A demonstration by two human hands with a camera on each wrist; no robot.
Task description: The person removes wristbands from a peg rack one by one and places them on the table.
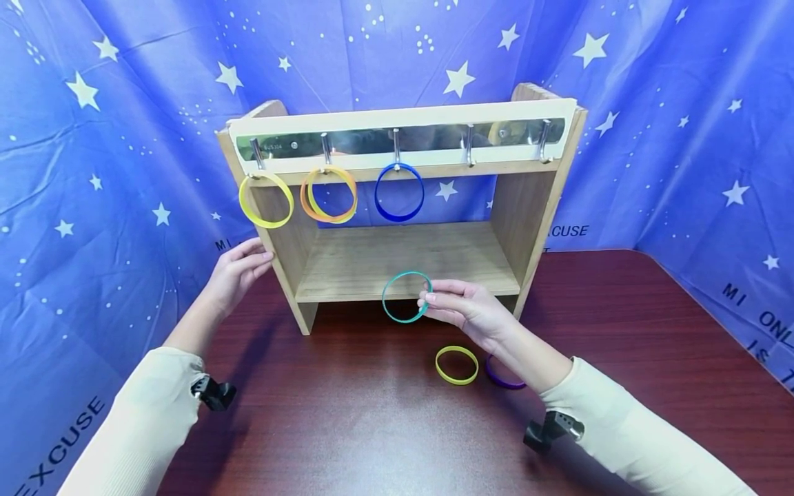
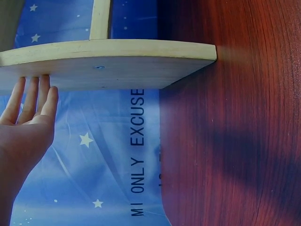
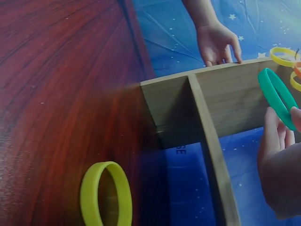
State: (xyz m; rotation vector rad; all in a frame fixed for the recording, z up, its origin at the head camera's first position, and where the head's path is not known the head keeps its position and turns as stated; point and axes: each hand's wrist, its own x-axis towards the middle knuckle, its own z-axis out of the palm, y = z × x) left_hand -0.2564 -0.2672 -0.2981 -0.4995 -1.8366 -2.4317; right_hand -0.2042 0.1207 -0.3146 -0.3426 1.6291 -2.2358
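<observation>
Currently pinching between thumb and fingers with right hand [image 1: 466, 308]; touching left side of wooden shelf [image 1: 403, 255] with outstretched fingers of left hand [image 1: 238, 270], gripping nothing. Holding thin, round green ring [image 3: 269, 92] in that pinch, in front of shelf. Down on glossy red-brown table [image 1: 347, 413]: yellow ring [image 3: 90, 195], plus partly hidden purple ring [image 1: 509, 386]. Further back: hung rings [image 1: 400, 218] in yellow, orange, blue on hooks [image 1: 470, 143], then starry blue curtain [image 1: 409, 62].

The teal ring [image 3: 271, 95] is partly covered by fingers [image 1: 451, 302], the purple ring [image 1: 505, 384] by the right forearm [image 1: 533, 358].
</observation>
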